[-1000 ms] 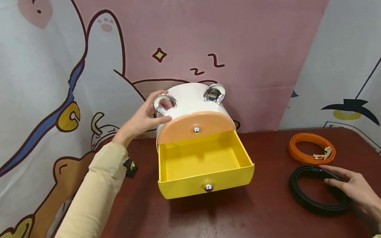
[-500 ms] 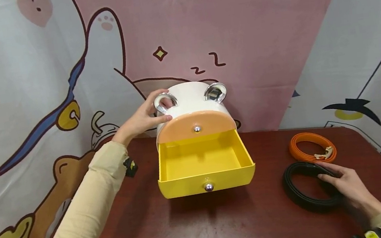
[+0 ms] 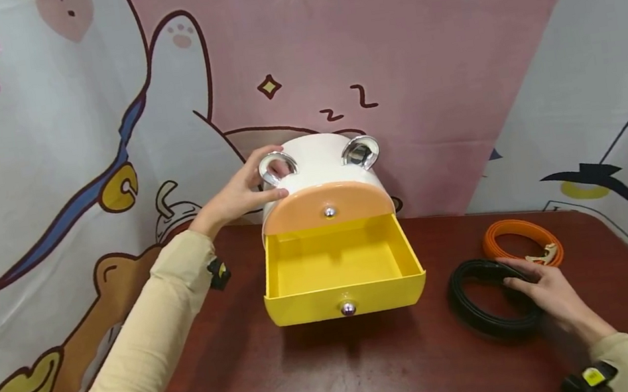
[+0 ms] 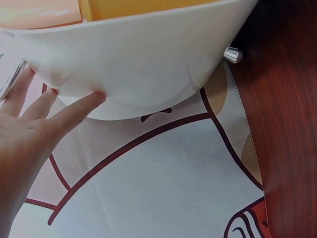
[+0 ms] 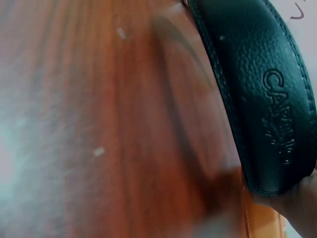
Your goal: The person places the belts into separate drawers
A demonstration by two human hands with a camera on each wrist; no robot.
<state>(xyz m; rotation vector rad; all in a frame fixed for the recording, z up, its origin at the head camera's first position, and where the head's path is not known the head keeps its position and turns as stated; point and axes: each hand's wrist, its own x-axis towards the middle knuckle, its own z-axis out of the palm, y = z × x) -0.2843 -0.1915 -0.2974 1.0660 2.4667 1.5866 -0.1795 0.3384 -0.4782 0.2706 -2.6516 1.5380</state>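
Observation:
My left hand (image 3: 232, 197) touches the left side of a small white drawer box (image 3: 321, 161), beside one of two silver rings. In the left wrist view its fingers lie nearly straight against the white wall (image 4: 138, 64). The yellow lower drawer (image 3: 305, 307) is pulled out with nothing in it, while the orange upper drawer (image 3: 298, 215) is closed. My right hand (image 3: 553, 293) grips the right side of a coiled black leather belt (image 3: 489, 325). Embossed letters show on the belt (image 5: 257, 89) in the right wrist view, where a shadow falls on the wood beneath.
A coiled orange belt (image 3: 495, 241) with a pale buckle lies just behind the right hand. The dark red wooden table (image 3: 423, 375) meets a cartoon-printed cloth (image 3: 423, 73) at the back and sides.
My right hand has moved left and slightly away from me, carrying the black belt with it. The left hand stays on the box, and the drawer has not moved.

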